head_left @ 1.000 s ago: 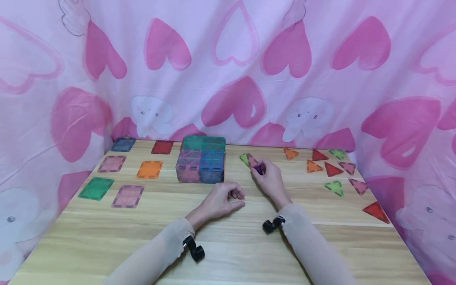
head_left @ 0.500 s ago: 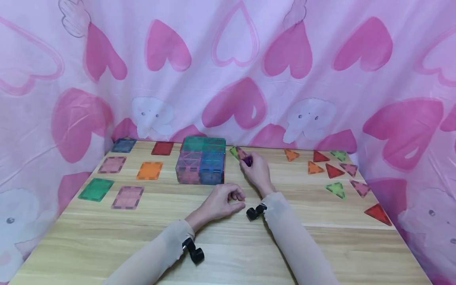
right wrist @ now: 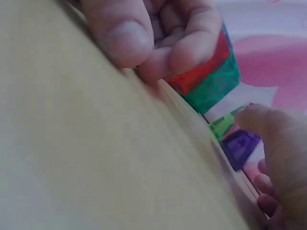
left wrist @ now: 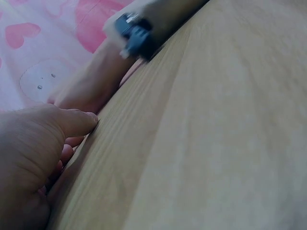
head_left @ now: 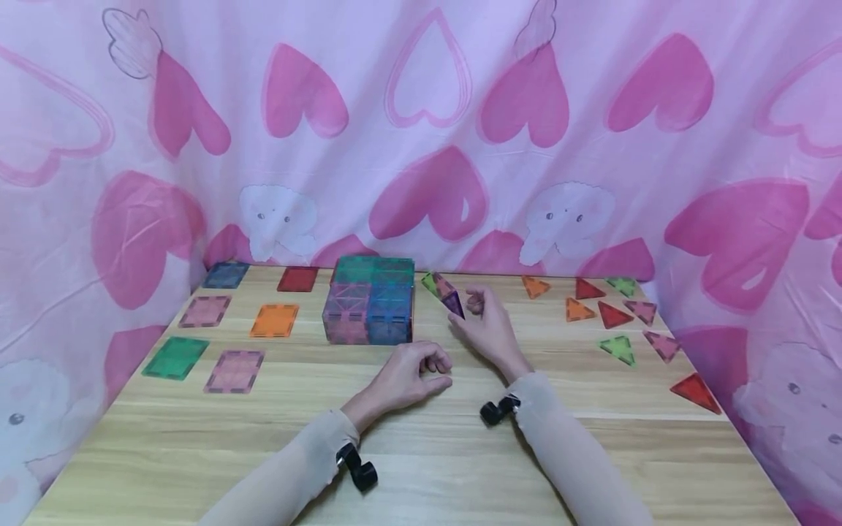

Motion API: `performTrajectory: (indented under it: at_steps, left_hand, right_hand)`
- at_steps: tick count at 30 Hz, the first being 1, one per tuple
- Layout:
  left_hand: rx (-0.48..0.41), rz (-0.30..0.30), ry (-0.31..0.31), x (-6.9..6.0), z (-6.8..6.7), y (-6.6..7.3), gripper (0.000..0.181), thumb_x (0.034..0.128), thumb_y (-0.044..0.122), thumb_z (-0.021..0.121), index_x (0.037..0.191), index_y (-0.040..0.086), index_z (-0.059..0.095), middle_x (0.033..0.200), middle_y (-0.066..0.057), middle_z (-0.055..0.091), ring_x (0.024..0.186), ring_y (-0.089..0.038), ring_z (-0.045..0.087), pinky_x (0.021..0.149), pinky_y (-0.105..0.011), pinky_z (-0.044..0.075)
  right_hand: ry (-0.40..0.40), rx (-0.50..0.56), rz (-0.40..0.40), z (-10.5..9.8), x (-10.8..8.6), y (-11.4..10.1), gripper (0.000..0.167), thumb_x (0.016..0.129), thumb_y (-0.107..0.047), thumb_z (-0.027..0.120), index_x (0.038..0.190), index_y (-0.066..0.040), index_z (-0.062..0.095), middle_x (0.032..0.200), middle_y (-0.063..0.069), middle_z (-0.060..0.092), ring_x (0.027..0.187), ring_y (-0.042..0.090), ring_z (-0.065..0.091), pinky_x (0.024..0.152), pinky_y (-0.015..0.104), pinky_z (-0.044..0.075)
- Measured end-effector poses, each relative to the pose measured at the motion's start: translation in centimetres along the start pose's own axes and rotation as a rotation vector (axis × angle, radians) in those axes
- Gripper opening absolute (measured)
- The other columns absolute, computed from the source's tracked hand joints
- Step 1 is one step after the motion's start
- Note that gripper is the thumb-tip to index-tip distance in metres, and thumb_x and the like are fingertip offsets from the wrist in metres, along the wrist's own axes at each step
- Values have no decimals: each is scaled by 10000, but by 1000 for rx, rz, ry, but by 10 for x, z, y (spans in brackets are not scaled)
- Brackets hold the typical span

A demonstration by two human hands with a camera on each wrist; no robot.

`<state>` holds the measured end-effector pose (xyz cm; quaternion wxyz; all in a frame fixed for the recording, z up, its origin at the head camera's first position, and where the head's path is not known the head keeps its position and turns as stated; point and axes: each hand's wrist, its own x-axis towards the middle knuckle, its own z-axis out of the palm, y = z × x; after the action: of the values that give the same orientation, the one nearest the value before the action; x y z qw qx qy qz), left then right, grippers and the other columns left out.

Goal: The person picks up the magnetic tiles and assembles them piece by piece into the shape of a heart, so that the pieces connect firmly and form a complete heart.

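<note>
A small peaked shape of triangular magnetic tiles, green, pink and purple, stands on the table right of a box of magnetic tiles. The box is green on top at the back, with pink and blue at the front. Beside the peaked shape is my right hand, its fingers apart from the tiles and its thumb close to the purple one; whether the thumb touches cannot be told. Loosely curled and holding nothing, my left hand rests on the table in front of the box. The right wrist view shows the purple tile near the thumb.
Square magnetic tiles lie flat at left, among them an orange one and a green one. Several triangular tiles lie at right, including a red one. A pink heart-patterned curtain hangs behind the table.
My right hand carried the peaked tile shape left and away toward the box's side, then let go and drew back right. The left hand stays in place.
</note>
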<state>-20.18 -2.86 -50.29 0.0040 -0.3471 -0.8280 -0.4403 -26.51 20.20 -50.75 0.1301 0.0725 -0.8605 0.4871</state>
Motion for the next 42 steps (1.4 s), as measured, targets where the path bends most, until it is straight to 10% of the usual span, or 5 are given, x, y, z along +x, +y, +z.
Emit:
performTrajectory:
  at_steps: [12,24,32,42]
  left_hand:
    - [-16,-12,3,-2,1,1,174,923,125,917,1046,144,796,964,41,765,859,-93,683,761,-266,561]
    - [-10,22,16,-1,2,-1,182,915,115,925,1038,138,792,964,29,766,857,-100,683,753,-258,561]
    - [2,0,7,0,1,-2,168,932,152,920,1042,153,793,979,55,762,873,-94,677,768,-247,550]
    - [4,15,21,0,2,-1,194,912,148,932,1045,149,791,973,34,762,870,-106,680,756,-247,551]
  right_hand:
    - [114,-124,-45,-87,-75,28,490,1006,-138,808,1447,-52,611,1298,151,652,1117,280,657,929,315,513]
    - [325,-480,5,-183,-118,68,424,947,0,682,1341,151,635,1299,360,545,1262,567,438,1006,662,362]
    - [254,-489,-158,-178,-115,64,183,915,89,718,1082,72,791,1109,283,692,1093,499,589,934,573,409]
    - [97,-397,-285,-130,-114,42,280,931,91,742,1133,-80,835,1133,83,739,1040,244,638,841,246,496]
